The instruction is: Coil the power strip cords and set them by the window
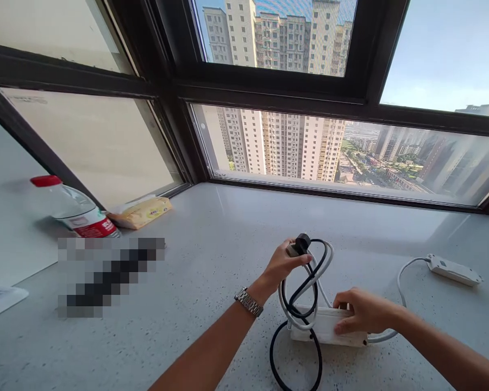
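Note:
My left hand, with a metal watch on its wrist, is closed around a black plug held above the speckled sill. A black cable and a white cable loop down from it. My right hand lies with fingers curled on a white power strip, pressing it onto the sill. The cable loops hang against the strip's left end.
Another white power strip lies at the right, its white cord curving towards my right hand. A clear bottle with a red cap and a yellow packet sit at the left by the window. A blurred-out patch covers something on the sill.

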The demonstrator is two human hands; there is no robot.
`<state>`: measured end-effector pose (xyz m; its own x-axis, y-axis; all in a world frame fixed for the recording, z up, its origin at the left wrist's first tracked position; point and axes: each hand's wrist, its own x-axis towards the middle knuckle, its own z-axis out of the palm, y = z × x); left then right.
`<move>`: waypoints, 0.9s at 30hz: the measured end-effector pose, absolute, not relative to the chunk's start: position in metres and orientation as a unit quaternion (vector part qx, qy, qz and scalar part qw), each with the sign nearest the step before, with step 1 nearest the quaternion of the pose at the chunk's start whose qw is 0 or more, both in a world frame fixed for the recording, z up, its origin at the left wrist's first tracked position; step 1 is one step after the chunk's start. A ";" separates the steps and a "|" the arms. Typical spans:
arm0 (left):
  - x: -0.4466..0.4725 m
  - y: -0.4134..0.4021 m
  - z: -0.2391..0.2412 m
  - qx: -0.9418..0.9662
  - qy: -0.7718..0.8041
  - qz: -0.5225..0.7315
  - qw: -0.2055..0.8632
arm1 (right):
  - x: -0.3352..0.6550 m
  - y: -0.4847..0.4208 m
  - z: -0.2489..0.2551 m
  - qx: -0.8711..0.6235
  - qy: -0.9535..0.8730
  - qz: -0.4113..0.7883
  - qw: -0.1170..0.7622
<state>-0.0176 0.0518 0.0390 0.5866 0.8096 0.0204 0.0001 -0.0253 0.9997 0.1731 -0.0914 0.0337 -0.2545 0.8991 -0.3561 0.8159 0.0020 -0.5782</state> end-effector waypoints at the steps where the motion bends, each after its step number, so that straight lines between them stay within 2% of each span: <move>1: -0.014 0.053 0.034 0.645 0.318 0.324 0.615 | 0.178 -0.095 0.033 -0.617 -0.700 0.354 0.064; 4: -0.001 0.060 0.016 0.682 0.386 0.308 0.539 | 0.197 -0.102 0.034 -0.642 -0.682 0.341 0.077; 8: 0.010 0.069 0.004 0.741 0.499 0.251 0.373 | 0.219 -0.110 0.035 -0.675 -0.677 0.269 0.117; 11: 0.004 0.070 0.007 0.771 0.499 0.270 0.289 | 0.229 -0.128 0.026 -0.713 -0.666 0.150 0.164; 16: -0.037 0.040 0.018 0.824 0.372 0.345 0.252 | 0.249 -0.185 -0.020 -0.760 -0.556 -0.104 0.320; 18: -0.051 0.017 0.016 0.886 0.271 0.304 0.221 | 0.254 -0.198 -0.038 -0.818 -0.444 -0.081 0.356; 20: -0.054 -0.005 0.008 0.936 0.190 0.239 0.176 | 0.250 -0.196 -0.049 -0.848 -0.375 0.020 0.375; 23: -0.037 -0.025 -0.006 0.964 0.141 0.198 0.111 | 0.228 -0.171 -0.050 -0.816 -0.388 0.141 0.404; 27: 0.000 -0.030 -0.015 0.983 0.067 0.154 0.070 | 0.201 -0.127 -0.038 -0.741 -0.457 0.179 0.458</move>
<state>-0.0004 -0.0296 -0.0146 0.9437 0.1537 0.2929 0.1110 -0.9813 0.1575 0.2010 -0.1270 -0.0376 0.5180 0.8414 0.1537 0.5129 -0.1618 -0.8431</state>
